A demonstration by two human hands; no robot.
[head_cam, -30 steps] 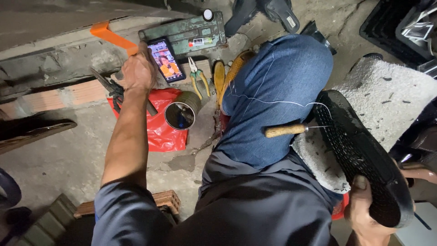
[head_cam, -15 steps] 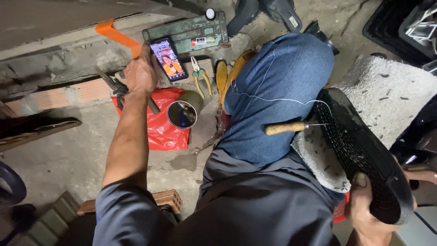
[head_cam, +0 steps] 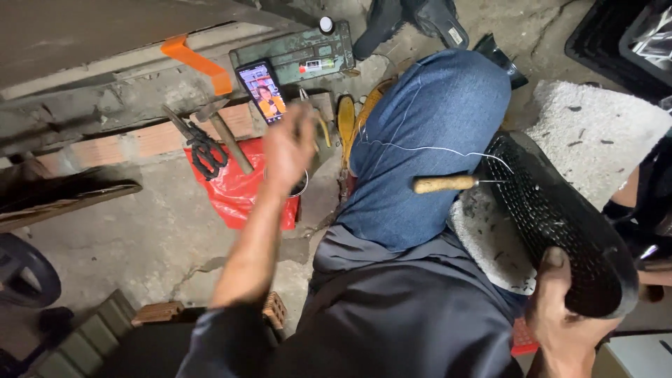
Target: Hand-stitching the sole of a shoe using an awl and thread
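The right hand [head_cam: 563,315], at about five o'clock in the view, is closed around the heel end of a black shoe sole [head_cam: 560,217], which rests on the knee in blue jeans [head_cam: 427,140]. A wooden-handled awl [head_cam: 448,184] sticks into the sole, with white thread [head_cam: 420,147] on it. The left hand [head_cam: 287,150] is blurred over a metal can [head_cam: 297,185] on the red bag [head_cam: 234,189]; I cannot tell if it grips. At eleven o'clock stands a phone [head_cam: 262,91], with black scissors [head_cam: 199,150] near it.
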